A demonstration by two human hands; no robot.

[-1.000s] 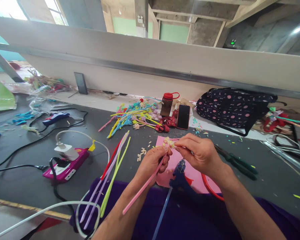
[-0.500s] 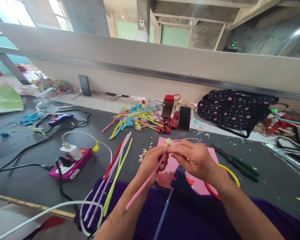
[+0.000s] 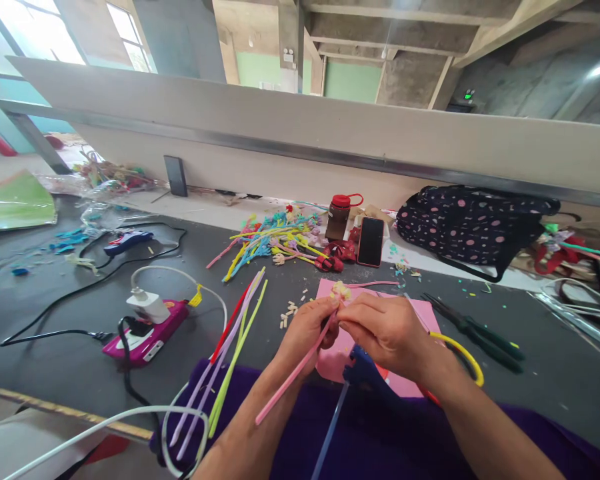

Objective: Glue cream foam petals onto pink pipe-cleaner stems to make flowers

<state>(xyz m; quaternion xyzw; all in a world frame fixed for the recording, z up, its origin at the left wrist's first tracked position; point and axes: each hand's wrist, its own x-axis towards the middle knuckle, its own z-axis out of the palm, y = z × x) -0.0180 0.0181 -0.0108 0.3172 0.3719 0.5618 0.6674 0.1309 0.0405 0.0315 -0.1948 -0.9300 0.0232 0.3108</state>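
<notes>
My left hand (image 3: 310,330) is closed around a pink pipe cleaner (image 3: 291,385), whose free end slants down toward me over my wrist. A small pale yellow flower (image 3: 339,291) sticks up at the top of it, just above my fingertips. From the right, the fingers of my right hand (image 3: 380,327) pinch the pipe cleaner right below the flower; the exact grip is partly hidden. Beneath both hands lies a pink sheet (image 3: 333,363). A blue glue gun (image 3: 367,373) with a translucent glue stick (image 3: 330,430) in its back rests under my right hand.
Pliers (image 3: 480,333) lie right, beside a yellow curved handle (image 3: 463,353). Loose lilac, green and red pipe cleaners (image 3: 237,333) lie left, near a magenta power strip (image 3: 147,337) with cables. Behind are a pipe-cleaner pile (image 3: 275,240), a bottle (image 3: 338,220), a phone (image 3: 370,241) and a bag (image 3: 470,227).
My right fingers have shifted slightly and bunched closer to the stem below the flower. The whole view has moved a little; both hands keep their place over the pink sheet.
</notes>
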